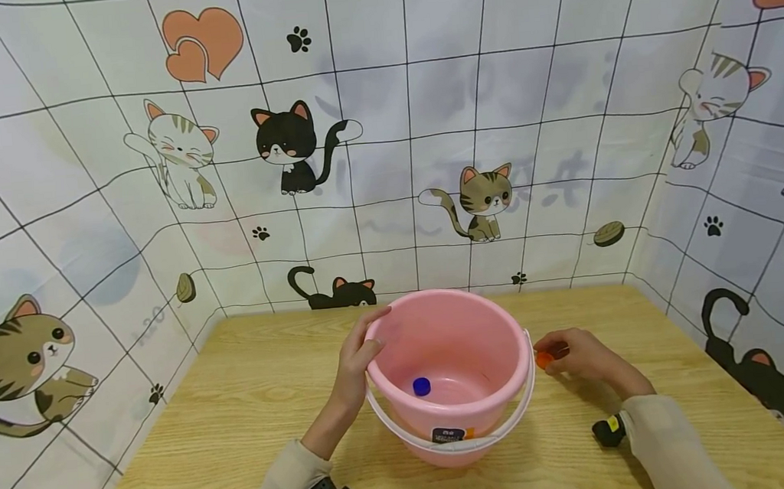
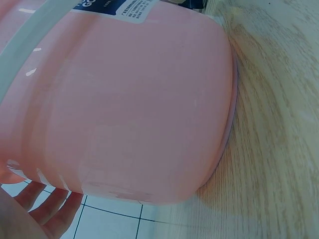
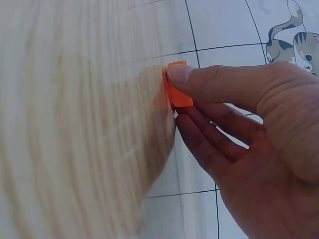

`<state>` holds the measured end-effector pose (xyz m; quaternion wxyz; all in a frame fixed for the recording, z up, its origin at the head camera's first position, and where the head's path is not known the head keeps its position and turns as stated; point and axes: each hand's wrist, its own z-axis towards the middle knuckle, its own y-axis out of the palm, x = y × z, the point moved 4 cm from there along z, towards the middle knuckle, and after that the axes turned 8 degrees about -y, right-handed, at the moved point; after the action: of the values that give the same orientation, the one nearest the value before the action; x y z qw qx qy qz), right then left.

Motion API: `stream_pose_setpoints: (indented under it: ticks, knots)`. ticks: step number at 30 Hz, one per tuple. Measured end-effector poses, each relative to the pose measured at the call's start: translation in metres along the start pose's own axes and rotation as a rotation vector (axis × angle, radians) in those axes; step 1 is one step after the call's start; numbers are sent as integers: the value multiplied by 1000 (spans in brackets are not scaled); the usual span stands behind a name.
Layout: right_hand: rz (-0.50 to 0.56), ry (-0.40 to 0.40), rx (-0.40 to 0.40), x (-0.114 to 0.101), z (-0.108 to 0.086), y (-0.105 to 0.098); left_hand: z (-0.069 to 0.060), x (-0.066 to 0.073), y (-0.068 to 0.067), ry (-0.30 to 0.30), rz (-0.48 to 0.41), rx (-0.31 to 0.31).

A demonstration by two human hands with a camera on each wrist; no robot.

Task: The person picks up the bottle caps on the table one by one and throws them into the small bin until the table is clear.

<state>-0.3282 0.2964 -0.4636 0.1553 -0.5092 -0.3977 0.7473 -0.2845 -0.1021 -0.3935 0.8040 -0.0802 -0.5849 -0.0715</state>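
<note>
A pink bucket stands upright on the wooden table, its white handle hanging down at the front. My left hand grips the left side of its rim, thumb over the edge and fingers along the outside wall. In the left wrist view, fingertips touch the bucket's side. A blue bottle cap lies inside on the bottom. To the right of the bucket, my right hand pinches an orange bottle cap between thumb and fingers, at the tabletop.
The light wooden table meets cloth walls printed with cats and a black grid at its back and sides. Black wrist cameras are strapped over both pale sleeves.
</note>
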Motion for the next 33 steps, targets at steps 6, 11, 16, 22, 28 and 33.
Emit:
stream_pose_setpoints:
  ticks: [6, 11, 16, 22, 28, 33]
  knots:
    - [3, 4, 4, 1, 0, 1, -1, 0, -1, 0, 4, 2]
    - [-9, 5, 10, 2, 1, 0, -1, 0, 0, 3, 4, 4]
    - [-7, -3, 6, 1, 0, 1, -1, 0, 0, -1, 5, 3]
    - [17, -1, 11, -3, 0, 0, -1, 0, 0, 2, 8, 5]
    - [-10, -2, 15, -9, -1, -4, -1, 1, 0, 11, 7, 2]
    - [-18, -10, 10, -10, -1, -4, -1, 0, 0, 6, 7, 0]
